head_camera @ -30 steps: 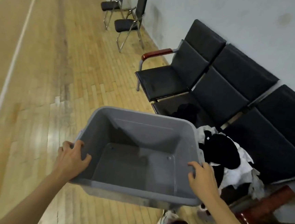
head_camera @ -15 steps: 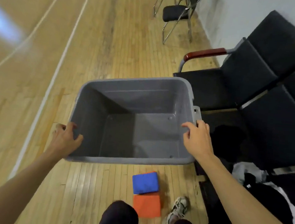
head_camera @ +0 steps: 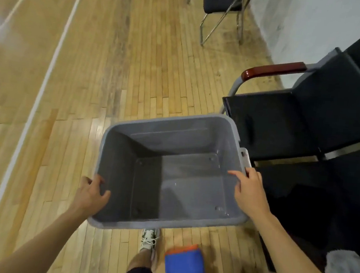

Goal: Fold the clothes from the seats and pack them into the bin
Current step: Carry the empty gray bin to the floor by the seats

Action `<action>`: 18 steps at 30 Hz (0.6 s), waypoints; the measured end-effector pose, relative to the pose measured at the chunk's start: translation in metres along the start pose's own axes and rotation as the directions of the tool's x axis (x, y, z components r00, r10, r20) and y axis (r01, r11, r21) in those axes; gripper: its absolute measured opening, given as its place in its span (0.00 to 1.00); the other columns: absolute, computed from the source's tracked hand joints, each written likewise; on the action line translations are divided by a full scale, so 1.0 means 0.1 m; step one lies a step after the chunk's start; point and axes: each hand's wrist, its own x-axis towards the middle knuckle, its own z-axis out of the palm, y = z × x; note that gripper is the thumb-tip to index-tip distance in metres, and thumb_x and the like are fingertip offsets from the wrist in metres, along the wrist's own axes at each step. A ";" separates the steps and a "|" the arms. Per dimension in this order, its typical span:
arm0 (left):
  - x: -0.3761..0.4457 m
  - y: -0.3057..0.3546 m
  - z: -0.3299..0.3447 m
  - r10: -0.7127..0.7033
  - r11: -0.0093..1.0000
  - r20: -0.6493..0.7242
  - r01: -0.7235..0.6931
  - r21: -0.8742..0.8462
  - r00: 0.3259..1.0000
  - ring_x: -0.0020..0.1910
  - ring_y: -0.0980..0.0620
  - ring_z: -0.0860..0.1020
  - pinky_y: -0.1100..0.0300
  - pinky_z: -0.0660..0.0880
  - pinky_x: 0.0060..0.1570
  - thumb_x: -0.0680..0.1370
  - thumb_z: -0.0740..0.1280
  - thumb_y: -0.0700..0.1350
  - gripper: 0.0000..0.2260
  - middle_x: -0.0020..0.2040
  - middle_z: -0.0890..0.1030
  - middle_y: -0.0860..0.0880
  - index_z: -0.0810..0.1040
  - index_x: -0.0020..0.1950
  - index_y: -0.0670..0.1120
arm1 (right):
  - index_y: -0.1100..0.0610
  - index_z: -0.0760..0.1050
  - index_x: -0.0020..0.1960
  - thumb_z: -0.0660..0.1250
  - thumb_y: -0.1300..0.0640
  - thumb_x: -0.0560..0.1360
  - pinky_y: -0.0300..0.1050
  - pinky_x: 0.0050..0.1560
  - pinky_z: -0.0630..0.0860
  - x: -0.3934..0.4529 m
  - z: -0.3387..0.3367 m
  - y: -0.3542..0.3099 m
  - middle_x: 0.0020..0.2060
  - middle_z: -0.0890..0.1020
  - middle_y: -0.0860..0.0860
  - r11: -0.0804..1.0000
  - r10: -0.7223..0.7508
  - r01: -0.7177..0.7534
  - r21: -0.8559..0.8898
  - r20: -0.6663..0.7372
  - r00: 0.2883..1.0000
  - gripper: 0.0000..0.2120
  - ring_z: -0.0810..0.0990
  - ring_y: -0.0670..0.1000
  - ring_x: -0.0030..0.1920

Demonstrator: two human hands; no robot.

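An empty grey plastic bin (head_camera: pixel 116 152) hangs above the wooden floor in front of me. My left hand (head_camera: pixel 91 196) grips its left rim near the front corner, thumb inside. My right hand (head_camera: pixel 250 192) holds the right rim just below the side handle, fingers over the edge. A bit of white and black clothing (head_camera: pixel 345 272) shows at the lower right edge, on the seats. Folded blue and orange cloths (head_camera: pixel 185 267) lie on the floor under the bin's near side.
A row of black padded seats (head_camera: pixel 284 128) with a red-brown armrest (head_camera: pixel 274 69) stands right of the bin against the white wall. A black folding chair (head_camera: pixel 221 0) is farther back. My leg and white sneaker (head_camera: pixel 149 238) are below the bin. Open wooden floor spreads left.
The bin, carried in both hands, has moved lower and closer to the first seat. My view tilted down, so the clothes pile slid to the lower right edge and the folded cloths came nearer.
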 end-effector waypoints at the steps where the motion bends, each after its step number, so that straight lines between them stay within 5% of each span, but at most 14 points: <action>1: 0.31 -0.02 0.12 0.007 1.000 0.033 -0.008 0.007 0.999 0.51 0.42 0.77 0.49 0.78 0.56 0.82 0.69 0.51 0.16 0.64 0.67 0.41 0.70 0.66 0.46 | 0.45 0.74 0.73 0.63 0.62 0.82 0.54 0.61 0.78 0.14 0.26 0.06 0.68 0.70 0.54 0.999 0.030 -0.030 -0.011 0.007 1.000 0.22 0.67 0.56 0.69; 6: 1.55 -0.16 0.92 0.019 0.999 0.176 -0.025 0.030 0.984 0.53 0.45 0.76 0.53 0.77 0.56 0.82 0.68 0.51 0.15 0.63 0.65 0.45 0.68 0.65 0.48 | 0.45 0.66 0.80 0.65 0.52 0.83 0.57 0.60 0.78 0.73 1.51 0.62 0.65 0.69 0.55 0.993 0.048 -0.030 -0.117 0.151 0.987 0.26 0.69 0.57 0.65; 18: 3.26 -0.42 2.99 0.036 0.989 0.329 -0.081 0.124 0.944 0.59 0.43 0.70 0.49 0.73 0.66 0.81 0.69 0.49 0.17 0.68 0.63 0.40 0.71 0.68 0.46 | 0.44 0.61 0.82 0.68 0.70 0.76 0.48 0.59 0.77 1.13 3.64 1.84 0.69 0.63 0.54 0.967 0.214 -0.144 -0.212 0.354 0.911 0.41 0.69 0.55 0.66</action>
